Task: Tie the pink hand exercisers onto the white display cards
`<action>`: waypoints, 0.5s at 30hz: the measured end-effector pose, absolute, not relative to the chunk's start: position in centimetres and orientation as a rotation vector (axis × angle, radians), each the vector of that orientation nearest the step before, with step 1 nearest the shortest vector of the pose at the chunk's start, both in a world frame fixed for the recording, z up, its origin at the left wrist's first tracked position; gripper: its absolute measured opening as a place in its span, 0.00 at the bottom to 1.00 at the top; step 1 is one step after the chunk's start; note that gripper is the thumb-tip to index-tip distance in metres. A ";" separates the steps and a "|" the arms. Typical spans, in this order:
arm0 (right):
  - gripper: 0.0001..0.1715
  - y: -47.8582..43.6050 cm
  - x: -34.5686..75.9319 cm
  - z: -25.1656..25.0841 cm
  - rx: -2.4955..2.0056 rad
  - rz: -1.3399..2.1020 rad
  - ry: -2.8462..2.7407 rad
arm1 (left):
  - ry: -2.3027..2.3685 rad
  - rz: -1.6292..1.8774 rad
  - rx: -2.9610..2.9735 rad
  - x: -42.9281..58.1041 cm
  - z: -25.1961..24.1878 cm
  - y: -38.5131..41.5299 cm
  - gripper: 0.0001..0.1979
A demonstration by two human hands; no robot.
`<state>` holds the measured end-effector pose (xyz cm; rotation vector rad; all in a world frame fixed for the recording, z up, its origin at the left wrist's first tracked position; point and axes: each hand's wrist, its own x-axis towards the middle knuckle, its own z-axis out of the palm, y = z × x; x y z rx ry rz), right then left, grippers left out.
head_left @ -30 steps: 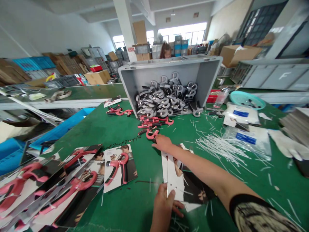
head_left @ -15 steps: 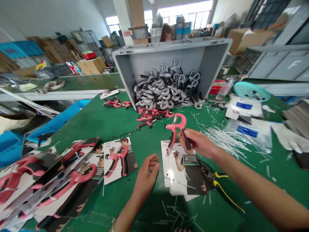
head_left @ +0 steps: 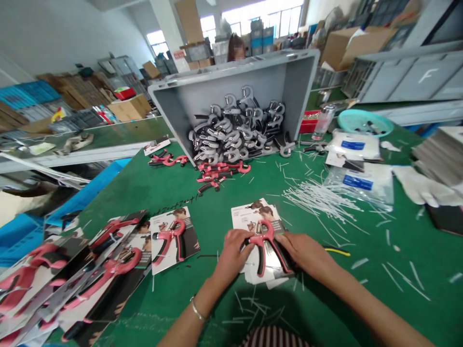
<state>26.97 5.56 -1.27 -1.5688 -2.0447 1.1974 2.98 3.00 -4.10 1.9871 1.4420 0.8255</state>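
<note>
Left hand (head_left: pixel 232 251) and right hand (head_left: pixel 303 251) faced each other below centre, fingers (head_left: pixel 236 236) bent, forearms (head_left: pixel 361 293) slanting from the bottom edge.

The near hand grip (head_left: pixel 263 238) is pink and black, the cards (head_left: pixel 240 218) beneath white and black. The table (head_left: pixel 213 219) is green, the far crate (head_left: pixel 269 79) grey, the right basin (head_left: pixel 361 118) turquoise. Dark and pale stripes pattern the near cloth (head_left: pixel 275 338).

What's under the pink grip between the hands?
Stacked printed cards. The pink grip, left hand and right hand hide part of the top one; lower ones show only partly.
</note>
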 end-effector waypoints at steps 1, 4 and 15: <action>0.25 5.5 27.1 -1.0 -1.634 0.975 -2.111 | 1.446 0.781 2.010 2.9 -3.9 2.9 0.12; 0.18 4.6 27.1 -0.6 -1.528 0.807 -2.228 | 1.426 0.739 2.025 2.8 -3.5 3.1 0.12; 0.06 3.4 24.7 -2.1 -1.197 0.746 -2.246 | 1.350 0.925 1.984 5.9 -2.4 6.2 0.09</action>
